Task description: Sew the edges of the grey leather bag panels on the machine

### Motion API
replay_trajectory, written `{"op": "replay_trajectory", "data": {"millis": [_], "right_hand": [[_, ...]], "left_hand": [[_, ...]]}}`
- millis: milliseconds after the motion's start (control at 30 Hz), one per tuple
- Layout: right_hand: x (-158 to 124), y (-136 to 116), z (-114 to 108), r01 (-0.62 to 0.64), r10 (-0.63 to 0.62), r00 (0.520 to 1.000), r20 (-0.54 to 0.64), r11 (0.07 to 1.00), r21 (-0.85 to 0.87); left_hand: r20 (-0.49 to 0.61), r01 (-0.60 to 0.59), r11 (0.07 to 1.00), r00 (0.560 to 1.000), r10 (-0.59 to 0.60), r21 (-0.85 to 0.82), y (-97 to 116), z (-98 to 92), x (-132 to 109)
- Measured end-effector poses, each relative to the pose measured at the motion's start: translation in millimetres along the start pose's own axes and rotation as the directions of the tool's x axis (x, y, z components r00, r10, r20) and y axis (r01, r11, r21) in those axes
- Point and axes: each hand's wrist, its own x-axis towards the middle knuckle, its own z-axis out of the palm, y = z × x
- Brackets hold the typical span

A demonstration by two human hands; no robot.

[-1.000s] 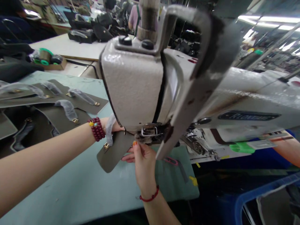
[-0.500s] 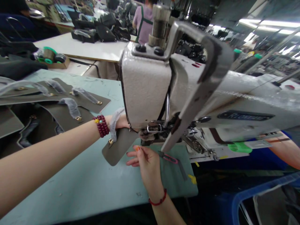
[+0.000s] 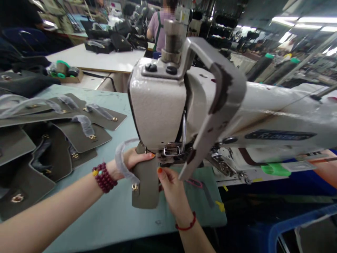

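Head view, left hand [image 3: 131,159] clasping smooth, round-cornered taupe panel [image 3: 146,184] with curved, film-wrapped strap [image 3: 120,160], right hand [image 3: 174,191] at its edge, pinch unclear

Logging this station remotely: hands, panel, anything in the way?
Left hand on grey panel, thumb on top. Right hand at panel's right edge. Panel partly hidden by sewing machine head. Possible snag: wrapped strap looping over left hand.

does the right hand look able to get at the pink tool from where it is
Probably yes: the pink tool lies on the table close beside the right hand. The metal bar ends near it in this view, but the tool's right end looks uncovered.
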Motion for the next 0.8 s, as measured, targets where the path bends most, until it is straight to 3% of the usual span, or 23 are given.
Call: {"op": "replay_trajectory", "data": {"millis": [133, 267, 467, 667, 800], "right_hand": [[4.2, -3.0, -13.5, -0.045, 0.044, 0.997, 0.067, 0.999, 0.014], [5.6, -4.0, -11.5, -0.101, 0.097, 0.991, 0.092, 0.994, 0.039], [4.4, -10.8, -3.5, 0.007, -0.003, 0.998, 0.057, 0.998, -0.062], [5.2, -13.0, -3.3, 0.142, -0.150, 0.989, -0.011, 0.959, -0.246], [5.3, -14.8, -1.9, 0.170, -0.175, 0.985, 0.002, 0.952, -0.253]], "left_hand": [[0.014, 0.046, 0.994, 0.999, -0.045, -0.099, -20.2, -1.0, -5.7], [0.074, 0.093, 0.991, 0.994, -0.086, -0.100, -16.4, -1.7, -7.0], [0.154, 0.031, 0.998, 0.987, -0.038, 0.053, -5.5, -2.2, -4.4], [0.054, -0.021, 0.999, 0.998, 0.019, 0.033, -10.4, 4.0, -5.4], [0.079, -0.017, 0.999, 0.997, 0.015, 0.030, -8.5, 4.7, -6.2]]}}
